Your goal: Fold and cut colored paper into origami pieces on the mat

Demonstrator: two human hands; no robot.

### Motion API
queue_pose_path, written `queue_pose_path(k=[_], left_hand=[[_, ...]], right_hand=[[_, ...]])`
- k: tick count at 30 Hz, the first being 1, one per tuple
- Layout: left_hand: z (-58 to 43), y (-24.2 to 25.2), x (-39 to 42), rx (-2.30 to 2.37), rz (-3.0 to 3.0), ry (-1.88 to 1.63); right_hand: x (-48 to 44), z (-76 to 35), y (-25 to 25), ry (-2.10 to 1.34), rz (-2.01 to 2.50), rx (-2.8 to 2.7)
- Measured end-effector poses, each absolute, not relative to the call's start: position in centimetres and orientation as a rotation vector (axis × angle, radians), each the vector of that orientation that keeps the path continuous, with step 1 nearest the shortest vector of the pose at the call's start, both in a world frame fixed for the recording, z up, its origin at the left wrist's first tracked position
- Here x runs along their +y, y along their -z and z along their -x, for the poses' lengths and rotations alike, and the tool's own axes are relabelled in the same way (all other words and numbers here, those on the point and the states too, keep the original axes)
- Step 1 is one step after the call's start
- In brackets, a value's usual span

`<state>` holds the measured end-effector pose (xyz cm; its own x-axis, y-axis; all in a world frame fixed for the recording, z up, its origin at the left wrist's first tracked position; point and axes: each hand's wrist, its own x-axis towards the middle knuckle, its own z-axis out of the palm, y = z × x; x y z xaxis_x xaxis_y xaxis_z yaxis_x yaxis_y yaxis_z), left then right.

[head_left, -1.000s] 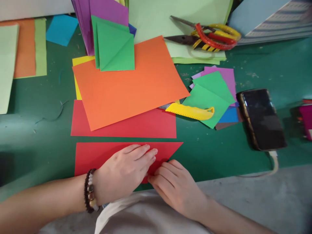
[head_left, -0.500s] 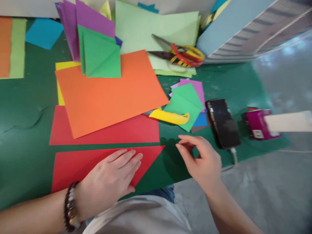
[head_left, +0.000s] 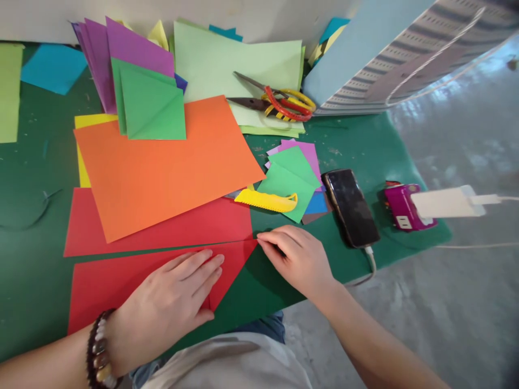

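My left hand (head_left: 162,294) lies flat on a red paper triangle (head_left: 109,297), its fingers spread slightly and pointing toward the paper's right tip. My right hand (head_left: 294,260) rests on the green cutting mat (head_left: 275,286), with its fingertips at that tip and not gripping it. Just beyond the triangle lies a second red sheet (head_left: 162,229), partly covered by a large orange sheet (head_left: 162,167). A beaded bracelet (head_left: 98,351) circles my left wrist.
Folded green paper (head_left: 152,102), yellow-handled scissors (head_left: 279,101), a yellow serrated plastic tool (head_left: 265,201) and small coloured squares (head_left: 290,181) lie beyond. A black phone (head_left: 351,208) and magenta power strip (head_left: 401,208) sit to the right. Concrete floor borders the mat.
My right hand has come back from the right and lowered to the red triangle's tip. My left hand stays on the triangle. The whole view has shifted as my head moved.
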<state>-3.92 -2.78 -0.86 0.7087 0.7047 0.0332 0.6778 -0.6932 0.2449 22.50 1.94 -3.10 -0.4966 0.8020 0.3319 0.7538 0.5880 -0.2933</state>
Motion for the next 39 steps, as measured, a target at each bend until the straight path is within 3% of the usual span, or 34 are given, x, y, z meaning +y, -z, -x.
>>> queue_pose_path(k=[5, 13, 20, 39], left_hand=[[3.9, 0.9, -2.7, 1.095, -2.714, -0.200], [3.9, 0.7, -2.5, 1.090, -2.729, -0.208], [3.9, 0.8, -2.6, 1.072, -2.725, -0.192], [3.7, 0.7, -2.6, 1.087, -2.695, -0.203]], right_hand=[[2.5, -22.5, 3.0, -0.009, 1.193, -2.459], [2.7, -22.8, 3.3, -0.200, 1.178, -2.301], [2.7, -22.4, 3.1, -0.063, 1.159, -2.480], [1.1, -21.3, 3.1, -0.226, 1.071, -2.502]])
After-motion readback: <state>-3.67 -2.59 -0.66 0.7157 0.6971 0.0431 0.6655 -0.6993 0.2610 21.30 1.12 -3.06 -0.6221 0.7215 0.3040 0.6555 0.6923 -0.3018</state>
